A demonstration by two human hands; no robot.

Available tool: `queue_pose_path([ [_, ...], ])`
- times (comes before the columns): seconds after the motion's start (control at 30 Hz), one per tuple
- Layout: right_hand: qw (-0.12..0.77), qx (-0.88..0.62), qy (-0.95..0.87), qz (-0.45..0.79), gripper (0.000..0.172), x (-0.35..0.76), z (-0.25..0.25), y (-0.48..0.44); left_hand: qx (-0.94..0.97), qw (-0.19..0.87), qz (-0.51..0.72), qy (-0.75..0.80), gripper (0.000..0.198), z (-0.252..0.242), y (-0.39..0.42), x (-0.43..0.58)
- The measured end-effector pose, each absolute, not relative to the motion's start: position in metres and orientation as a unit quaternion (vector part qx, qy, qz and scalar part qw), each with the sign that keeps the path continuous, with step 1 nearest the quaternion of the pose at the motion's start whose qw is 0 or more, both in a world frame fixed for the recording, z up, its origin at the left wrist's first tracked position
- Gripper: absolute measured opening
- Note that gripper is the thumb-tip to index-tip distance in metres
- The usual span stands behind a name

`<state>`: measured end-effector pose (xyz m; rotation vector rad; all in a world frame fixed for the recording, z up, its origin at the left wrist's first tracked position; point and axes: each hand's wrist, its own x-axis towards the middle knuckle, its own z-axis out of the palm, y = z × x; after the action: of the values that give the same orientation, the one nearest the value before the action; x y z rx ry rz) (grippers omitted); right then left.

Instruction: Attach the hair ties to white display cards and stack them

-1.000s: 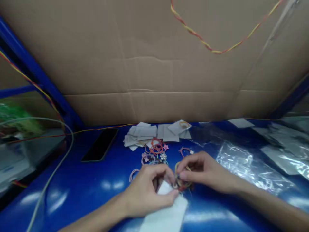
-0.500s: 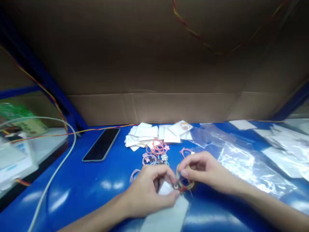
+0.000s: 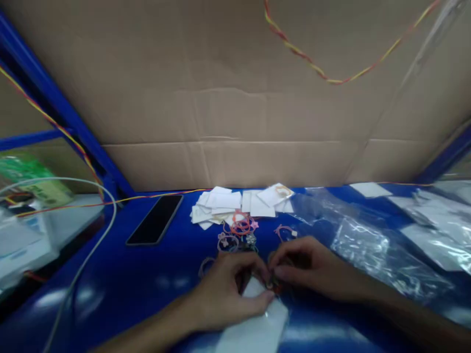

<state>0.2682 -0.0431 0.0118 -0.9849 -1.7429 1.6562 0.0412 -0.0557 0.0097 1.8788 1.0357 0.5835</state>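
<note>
The left hand (image 3: 228, 294) holds a white card (image 3: 253, 334), maybe to steady it; the right hand (image 3: 312, 267) pinches hair ties (image 3: 275, 287).

Workshop: blue workbench (image 3: 125, 284), dangling wire (image 3: 334, 82)

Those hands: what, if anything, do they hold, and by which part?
Left hand: white card, by its far end. Right hand: at small colored bands; exact hold hidden.
</note>
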Motion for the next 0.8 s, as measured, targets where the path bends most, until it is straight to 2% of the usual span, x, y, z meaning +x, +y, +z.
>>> queue_pose_path([
  [0.17, 0.266, -0.36, -0.661, 0.602, 0.026, 0.2691, 0.0129, -0.0438, 0.763, 0.44, 0.235, 0.411, 0.011, 0.0105, -0.0553, 0.0414],
  [0.47, 0.244, -0.337, -0.619, 0.666, 0.022, 0.2704, 0.0094, -0.0432, 0.772, 0.434, 0.206, 0.417, 0.015, 0.0099, -0.0546, 0.041],
  [0.8, 0.239, -0.346, -0.661, 0.621, 0.027, 0.2693, 0.0097, -0.0425, 0.774, 0.426, 0.209, 0.419, 0.014, 0.0094, -0.0563, 0.0404],
])
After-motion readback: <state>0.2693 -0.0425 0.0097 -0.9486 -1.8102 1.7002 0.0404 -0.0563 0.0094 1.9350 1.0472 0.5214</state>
